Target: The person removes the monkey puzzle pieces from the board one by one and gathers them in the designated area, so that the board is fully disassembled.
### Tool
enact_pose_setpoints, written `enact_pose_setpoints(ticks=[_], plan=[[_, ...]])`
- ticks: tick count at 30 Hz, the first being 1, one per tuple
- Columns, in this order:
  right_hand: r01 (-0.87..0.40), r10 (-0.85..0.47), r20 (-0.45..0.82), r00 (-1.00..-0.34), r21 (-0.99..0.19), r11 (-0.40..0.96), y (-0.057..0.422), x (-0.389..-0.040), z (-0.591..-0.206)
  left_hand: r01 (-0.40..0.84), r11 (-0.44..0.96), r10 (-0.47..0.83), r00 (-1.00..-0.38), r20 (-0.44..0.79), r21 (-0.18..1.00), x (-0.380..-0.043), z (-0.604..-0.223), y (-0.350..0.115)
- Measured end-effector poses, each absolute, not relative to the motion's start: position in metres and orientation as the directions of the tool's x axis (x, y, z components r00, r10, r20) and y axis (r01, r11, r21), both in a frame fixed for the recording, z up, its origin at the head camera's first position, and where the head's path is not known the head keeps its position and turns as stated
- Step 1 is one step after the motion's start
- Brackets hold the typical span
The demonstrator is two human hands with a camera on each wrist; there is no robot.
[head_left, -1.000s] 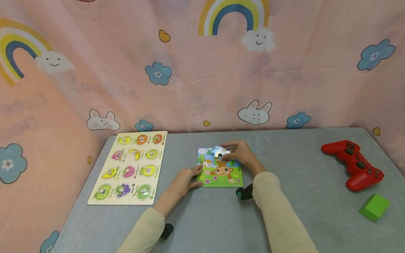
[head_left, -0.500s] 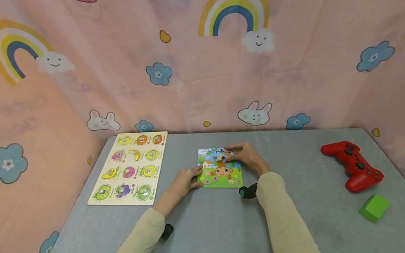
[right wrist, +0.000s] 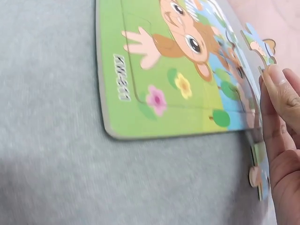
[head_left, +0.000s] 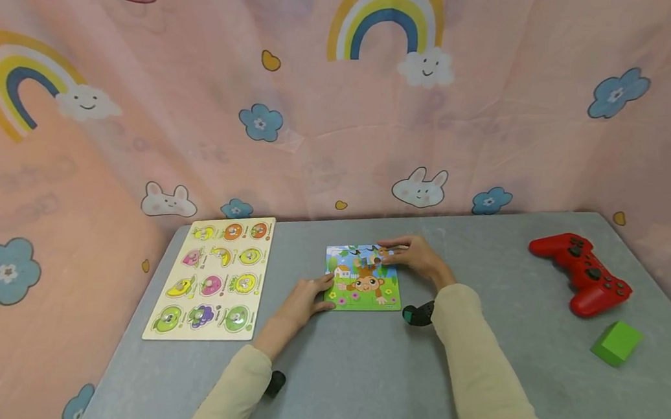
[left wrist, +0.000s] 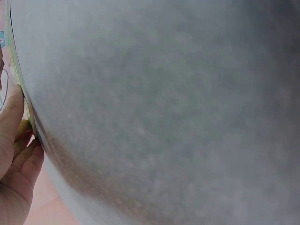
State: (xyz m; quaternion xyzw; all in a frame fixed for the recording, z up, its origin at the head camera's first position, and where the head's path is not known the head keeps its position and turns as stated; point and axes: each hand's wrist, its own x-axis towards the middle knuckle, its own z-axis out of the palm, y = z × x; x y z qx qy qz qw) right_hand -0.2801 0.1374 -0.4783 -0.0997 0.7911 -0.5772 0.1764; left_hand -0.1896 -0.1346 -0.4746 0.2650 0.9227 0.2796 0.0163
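Now pinching a piece [right wrist: 258, 46] with the right hand [head_left: 418, 255] at the far right corner of the monkey puzzle [head_left: 367, 296], flat toward the table's [head_left: 347, 379] far edge; gripping the puzzle's near left corner with the left hand [head_left: 301, 297].

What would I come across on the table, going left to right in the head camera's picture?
Fruit board → left hand → monkey puzzle → right hand → red game controller → green block.

monkey puzzle [head_left: 363, 280] between left grip [head_left: 306, 298] and right grip [head_left: 416, 257]
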Motion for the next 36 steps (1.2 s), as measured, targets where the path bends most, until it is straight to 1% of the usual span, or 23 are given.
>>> enact_pose_setpoints(ticks=[5, 14, 24, 29, 32, 36], plan=[[0.080, -0.324, -0.188, -0.927, -0.944, 0.320, 0.146, -0.278, -0.474, 0.477, 0.703, 0.493, -0.861, 0.123, 0.527, -0.189, -0.475, -0.134], [0.109, -0.345, -0.204, -0.916, -0.955, 0.275, 0.161, -0.278, -0.475, 0.476, 0.707, 0.491, -0.863, 0.120, 0.523, -0.188, -0.474, -0.135], [0.094, -0.357, -0.183, -0.916, -0.963, 0.253, 0.190, -0.275, -0.473, 0.465, 0.698, 0.487, -0.866, 0.115, 0.545, -0.188, -0.473, -0.135], [0.103, -0.339, -0.193, -0.921, -0.958, 0.266, 0.201, -0.275, -0.475, 0.473, 0.717, 0.493, -0.863, 0.108, 0.512, -0.188, -0.474, -0.135], [0.115, -0.338, -0.189, -0.922, -0.967, 0.226, 0.208, -0.275, -0.479, 0.480, 0.718, 0.496, -0.861, 0.113, 0.503, -0.188, -0.475, -0.135], [0.099, -0.351, -0.158, -0.923, -0.979, 0.180, 0.219, -0.273, -0.482, 0.476, 0.712, 0.493, -0.862, 0.116, 0.516, -0.188, -0.475, -0.134]])
